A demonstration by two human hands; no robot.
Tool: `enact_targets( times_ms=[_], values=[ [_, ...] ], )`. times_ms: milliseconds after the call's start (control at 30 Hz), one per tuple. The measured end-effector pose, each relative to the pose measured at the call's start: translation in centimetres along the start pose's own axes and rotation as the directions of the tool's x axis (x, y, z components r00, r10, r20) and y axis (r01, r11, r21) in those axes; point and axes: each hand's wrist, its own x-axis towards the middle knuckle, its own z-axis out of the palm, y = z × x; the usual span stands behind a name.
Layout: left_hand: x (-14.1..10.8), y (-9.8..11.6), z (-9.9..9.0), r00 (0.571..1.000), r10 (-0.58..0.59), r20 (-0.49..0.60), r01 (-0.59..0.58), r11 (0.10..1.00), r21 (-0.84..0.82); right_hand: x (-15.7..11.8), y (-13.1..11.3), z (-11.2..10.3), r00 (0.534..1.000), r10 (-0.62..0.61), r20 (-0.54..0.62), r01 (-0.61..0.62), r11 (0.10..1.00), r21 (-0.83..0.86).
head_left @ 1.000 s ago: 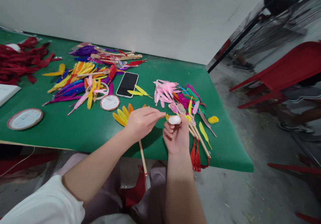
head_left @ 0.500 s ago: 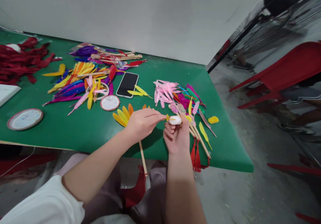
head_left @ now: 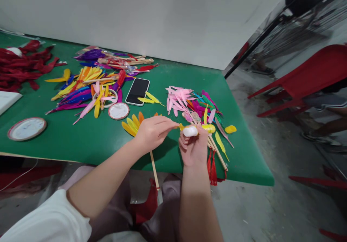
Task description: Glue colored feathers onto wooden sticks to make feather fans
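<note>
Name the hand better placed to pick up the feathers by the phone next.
Probably the left hand: it is nearer the feathers and phone, though it seems to pinch something small and yellow. The right hand, farther off, holds a yellow tube.

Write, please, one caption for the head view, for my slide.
Left hand holds a yellow feather beside a white-ended yellow tube in the right hand, over a green table.

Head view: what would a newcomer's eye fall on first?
Probably the bright feathers against the green table: a mixed heap left of the phone and a pink pile to its right. Next, near the front edge, the left hand pinches something small and yellow beside the white-ended tube in the right hand.
</note>
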Motion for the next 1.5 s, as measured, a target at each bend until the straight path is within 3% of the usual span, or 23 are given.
enact_targets(
  times_ms=[433, 633, 800, 1100, 1300, 1500],
  values=[
    [0.3, 0.0, -0.3, 1.000, -0.017, 0.015, 0.016, 1.000, 0.027, 0.1, 0.1, -0.1, 0.993, -0.097, -0.066, 0.092, 0.993, -0.073],
    [0.3, 0.1, -0.6, 0.998, 0.012, 0.055, -0.013, 1.000, 0.003, 0.1, 0.1, -0.1, 0.992, -0.079, -0.095, 0.071, 0.994, -0.081],
    [0.3, 0.1, -0.6, 1.000, -0.012, 0.011, 0.012, 1.000, 0.022, 0.2, 0.2, -0.1, 0.991, -0.096, -0.089, 0.088, 0.993, -0.084],
    [0.3, 0.1, -0.7, 0.999, 0.033, 0.034, -0.035, 0.998, 0.050, 0.2, 0.1, 0.0, 0.985, -0.094, -0.145, 0.080, 0.992, -0.102],
    [0.4, -0.1, -0.7, 1.000, -0.029, 0.003, 0.029, 0.999, 0.042, 0.1, 0.0, -0.3, 0.986, -0.157, -0.056, 0.155, 0.987, -0.046],
    [0.5, -0.3, -1.1, 0.993, -0.115, -0.005, 0.115, 0.993, 0.038, -0.2, -0.2, -0.6, 0.991, -0.106, 0.080, 0.112, 0.991, -0.073]
  ],
)
